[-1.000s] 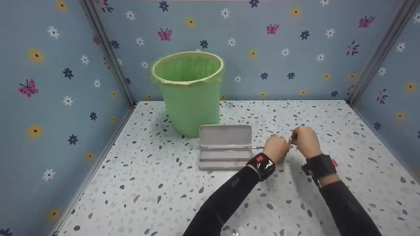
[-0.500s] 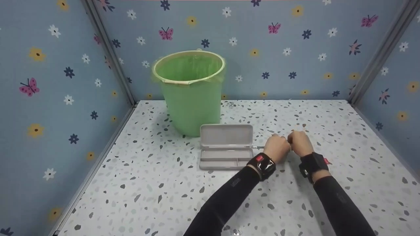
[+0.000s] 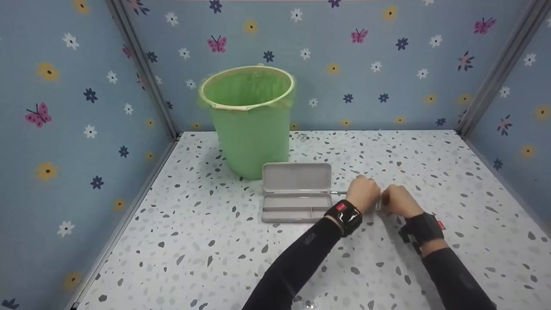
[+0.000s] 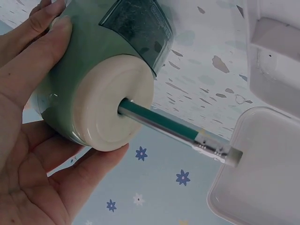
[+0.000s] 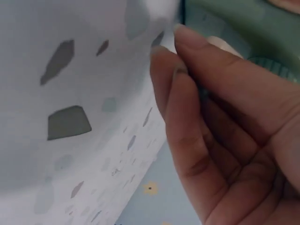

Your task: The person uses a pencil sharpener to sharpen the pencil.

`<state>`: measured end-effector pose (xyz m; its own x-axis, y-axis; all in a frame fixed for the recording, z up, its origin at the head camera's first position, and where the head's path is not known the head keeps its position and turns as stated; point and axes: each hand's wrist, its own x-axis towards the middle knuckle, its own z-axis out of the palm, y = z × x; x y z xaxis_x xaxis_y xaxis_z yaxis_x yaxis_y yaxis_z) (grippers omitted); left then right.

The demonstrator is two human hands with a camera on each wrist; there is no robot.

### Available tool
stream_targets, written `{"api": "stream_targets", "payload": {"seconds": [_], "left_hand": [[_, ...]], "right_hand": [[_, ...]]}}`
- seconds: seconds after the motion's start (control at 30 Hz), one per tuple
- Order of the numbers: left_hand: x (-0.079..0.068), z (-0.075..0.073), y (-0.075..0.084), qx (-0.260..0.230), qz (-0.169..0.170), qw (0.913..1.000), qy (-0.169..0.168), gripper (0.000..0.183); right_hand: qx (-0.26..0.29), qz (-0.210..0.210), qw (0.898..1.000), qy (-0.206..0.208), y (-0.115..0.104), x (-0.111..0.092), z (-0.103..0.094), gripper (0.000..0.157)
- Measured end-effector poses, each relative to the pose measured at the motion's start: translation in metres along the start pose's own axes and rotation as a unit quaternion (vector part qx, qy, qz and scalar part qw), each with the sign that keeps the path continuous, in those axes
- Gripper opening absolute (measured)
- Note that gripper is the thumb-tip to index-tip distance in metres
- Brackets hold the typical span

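My left hand (image 3: 363, 193) grips a green crank pencil sharpener (image 4: 70, 89) with a cream round face and a dark see-through shavings drawer (image 4: 140, 35). From the hole in that face a green and silver pencil (image 4: 161, 124) sticks out, its eraser end toward the pencil case. On the sharpener's other side, my right hand (image 3: 400, 201) has its fingers curled round the crank handle, mostly hidden by the fingers. A cream bit of the crank (image 5: 225, 46) shows behind the thumb in the right wrist view. To the left lies an opened grey pencil case (image 3: 297, 177) with divided compartments.
Behind the pencil case stands a tall green bin (image 3: 254, 137) with a liner over its rim. The speckled table (image 3: 193, 249) is bounded by flowered panels (image 3: 335, 56) at the back and sides.
My right hand has moved round beside the sharpener, first inward to the left, then down and slightly right. The left hand and the pencil have stayed in place.
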<state>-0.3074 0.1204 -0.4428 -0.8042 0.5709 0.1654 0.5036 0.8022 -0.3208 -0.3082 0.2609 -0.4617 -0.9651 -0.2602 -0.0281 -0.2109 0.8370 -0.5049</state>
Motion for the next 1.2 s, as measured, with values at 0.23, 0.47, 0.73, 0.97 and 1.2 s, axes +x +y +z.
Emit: {"api": "stream_targets", "payload": {"seconds": [0.23, 0.47, 0.73, 0.97, 1.2], "left_hand": [[0.000, 0.000, 0.000, 0.002, -0.009, 1.0000, 0.000, 0.023], [0.001, 0.001, -0.001, 0.001, -0.009, 1.0000, -0.002, 0.023], [0.002, 0.000, 0.001, -0.001, -0.011, 0.9999, -0.009, 0.021], [0.001, -0.002, 0.004, 0.005, -0.020, 0.9998, -0.006, 0.019], [0.001, -0.001, 0.004, 0.001, -0.027, 0.9996, 0.005, 0.030]], "right_hand": [[0.005, -0.016, 1.000, 0.009, -0.010, -0.013, -0.009, 0.012], [-0.012, -0.017, 0.999, 0.036, -0.017, -0.016, -0.010, 0.011], [-0.009, 0.001, 0.999, 0.044, -0.020, -0.020, -0.012, 0.010], [-0.012, 0.000, 0.998, 0.055, -0.025, -0.024, -0.019, 0.009], [-0.032, -0.020, 0.993, 0.110, -0.035, -0.019, -0.030, 0.008]]}}
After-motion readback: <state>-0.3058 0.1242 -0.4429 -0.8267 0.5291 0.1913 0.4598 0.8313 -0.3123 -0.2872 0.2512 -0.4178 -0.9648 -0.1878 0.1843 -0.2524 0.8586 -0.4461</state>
